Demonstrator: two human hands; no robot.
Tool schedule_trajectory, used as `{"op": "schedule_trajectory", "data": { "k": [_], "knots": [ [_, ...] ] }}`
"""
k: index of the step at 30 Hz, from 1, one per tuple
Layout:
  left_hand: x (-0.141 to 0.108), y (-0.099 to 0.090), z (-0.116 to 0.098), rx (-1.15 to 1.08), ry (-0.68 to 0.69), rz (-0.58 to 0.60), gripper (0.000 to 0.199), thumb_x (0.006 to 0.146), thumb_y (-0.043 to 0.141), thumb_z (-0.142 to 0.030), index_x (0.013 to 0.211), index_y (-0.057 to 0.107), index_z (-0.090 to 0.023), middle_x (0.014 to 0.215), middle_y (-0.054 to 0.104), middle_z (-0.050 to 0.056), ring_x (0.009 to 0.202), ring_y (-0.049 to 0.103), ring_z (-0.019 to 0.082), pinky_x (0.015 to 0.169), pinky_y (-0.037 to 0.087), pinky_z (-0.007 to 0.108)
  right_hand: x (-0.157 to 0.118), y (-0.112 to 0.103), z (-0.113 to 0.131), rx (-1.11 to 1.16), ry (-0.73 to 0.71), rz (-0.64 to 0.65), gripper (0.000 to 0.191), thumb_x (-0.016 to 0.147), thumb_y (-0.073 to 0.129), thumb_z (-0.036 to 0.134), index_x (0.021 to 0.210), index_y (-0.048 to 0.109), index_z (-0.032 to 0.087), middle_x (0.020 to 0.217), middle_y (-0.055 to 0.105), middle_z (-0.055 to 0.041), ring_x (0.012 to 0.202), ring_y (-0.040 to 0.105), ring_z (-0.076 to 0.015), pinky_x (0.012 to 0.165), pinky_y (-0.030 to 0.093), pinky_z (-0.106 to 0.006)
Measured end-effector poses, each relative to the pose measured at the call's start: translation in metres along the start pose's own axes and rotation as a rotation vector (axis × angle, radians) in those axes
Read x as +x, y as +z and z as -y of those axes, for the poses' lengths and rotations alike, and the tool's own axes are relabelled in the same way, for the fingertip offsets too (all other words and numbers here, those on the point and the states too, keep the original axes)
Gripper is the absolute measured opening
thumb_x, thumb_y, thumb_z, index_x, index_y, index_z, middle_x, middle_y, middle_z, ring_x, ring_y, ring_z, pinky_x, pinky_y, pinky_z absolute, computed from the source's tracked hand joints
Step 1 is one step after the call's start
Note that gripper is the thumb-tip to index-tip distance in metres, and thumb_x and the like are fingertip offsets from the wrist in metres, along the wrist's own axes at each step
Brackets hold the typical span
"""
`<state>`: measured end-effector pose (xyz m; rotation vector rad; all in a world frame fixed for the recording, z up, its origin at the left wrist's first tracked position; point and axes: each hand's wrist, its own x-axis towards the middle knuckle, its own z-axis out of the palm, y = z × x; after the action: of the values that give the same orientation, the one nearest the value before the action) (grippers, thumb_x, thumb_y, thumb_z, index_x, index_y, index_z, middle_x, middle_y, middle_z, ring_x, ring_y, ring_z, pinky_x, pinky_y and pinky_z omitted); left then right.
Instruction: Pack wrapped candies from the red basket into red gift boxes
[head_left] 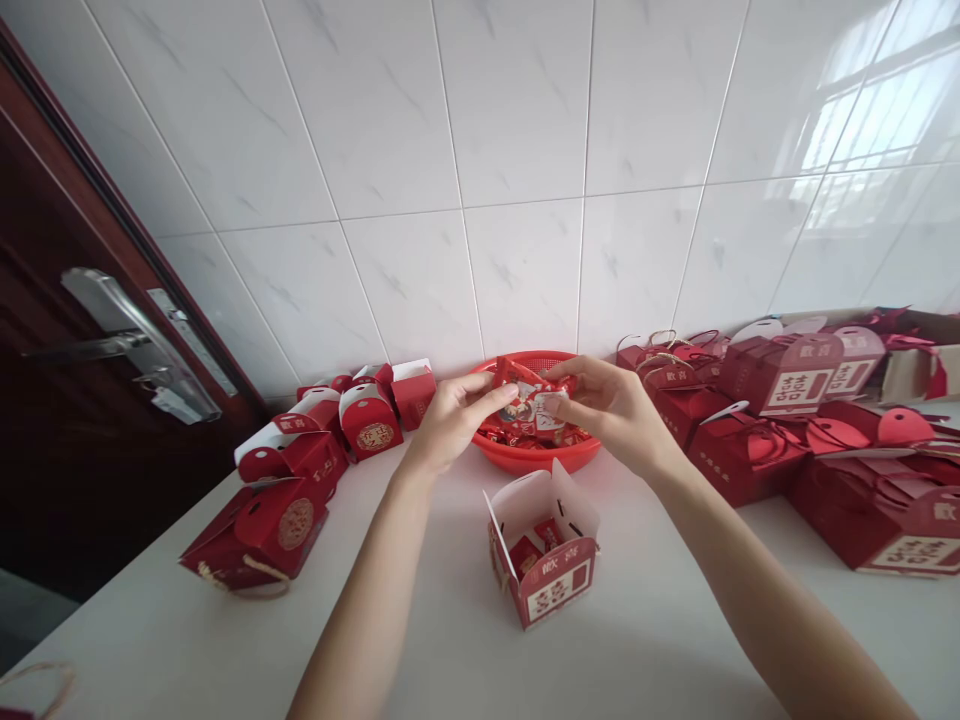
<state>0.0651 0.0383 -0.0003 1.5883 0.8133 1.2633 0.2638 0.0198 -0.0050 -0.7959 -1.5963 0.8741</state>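
Note:
Between my two hands is a red printed candy packet (529, 408), held over a red plastic basket (536, 460). My left hand (457, 415) pinches the packet's left side with thumb and fingers. On its right side, my right hand (611, 408) grips it the same way. More red wrapped candies (499, 435) lie in the basket beneath. Nearer to me stands an open red and white gift box (559, 590), its flaps raised. A few small red packets (536, 545) rest inside that box.
Several red gift boxes (300, 520) stand at the left of the white table (450, 640). Many more red boxes (757, 450) crowd the right side, some stacked. A tiled wall (525, 270) rises behind the basket. A dark door with a metal handle (142, 345) is at far left.

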Motion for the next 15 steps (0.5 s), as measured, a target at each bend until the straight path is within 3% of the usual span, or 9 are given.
{"op": "schedule_trajectory", "data": {
  "k": [2,5,9,12,15],
  "knots": [
    [-0.003,-0.004,-0.004,0.009,-0.004,0.001,0.027,0.072,0.085,-0.039,0.085,0.079,-0.015,0.089,0.076,0.009,0.086,0.068,0.023,0.080,0.054,0.031,-0.001,-0.005,0.003,-0.018,-0.041,-0.088,0.030,0.078,0.075,0.037,0.101,0.066,0.020,0.076,0.067,0.0005,0.069,0.065,-0.0138,0.063,0.056,-0.028],
    [-0.006,-0.008,-0.013,-0.019,-0.006,-0.096,0.032,0.066,0.090,-0.035,0.090,0.080,-0.016,0.094,0.077,0.010,0.088,0.070,0.024,0.080,0.055,0.030,-0.001,-0.014,0.007,0.016,-0.121,-0.239,0.039,0.076,0.079,0.038,0.108,0.061,0.023,0.074,0.064,0.0031,0.069,0.064,-0.0136,0.064,0.056,-0.028],
    [-0.009,-0.012,-0.021,0.018,0.014,-0.110,0.021,0.066,0.090,-0.030,0.078,0.079,-0.016,0.085,0.076,0.009,0.083,0.069,0.022,0.077,0.055,0.028,-0.003,-0.024,0.011,0.036,-0.204,-0.333,0.039,0.076,0.080,0.045,0.101,0.057,0.026,0.081,0.066,0.0006,0.071,0.066,-0.0151,0.063,0.056,-0.030],
    [-0.014,-0.019,-0.020,0.218,0.005,0.053,0.013,0.064,0.089,-0.024,0.070,0.078,-0.020,0.082,0.076,0.007,0.082,0.070,0.024,0.072,0.055,0.028,-0.005,-0.026,0.014,-0.008,-0.228,-0.278,0.033,0.080,0.078,0.047,0.097,0.061,0.025,0.082,0.068,-0.0012,0.072,0.066,-0.0158,0.062,0.055,-0.029],
    [-0.022,-0.026,-0.009,0.304,-0.086,0.187,0.016,0.058,0.090,-0.022,0.066,0.077,-0.024,0.074,0.075,0.005,0.078,0.072,0.027,0.067,0.055,0.030,-0.007,-0.024,0.016,-0.102,-0.248,-0.109,0.028,0.080,0.078,0.044,0.095,0.067,0.022,0.082,0.070,-0.0022,0.070,0.065,-0.0150,0.060,0.053,-0.028]
  ]
}}
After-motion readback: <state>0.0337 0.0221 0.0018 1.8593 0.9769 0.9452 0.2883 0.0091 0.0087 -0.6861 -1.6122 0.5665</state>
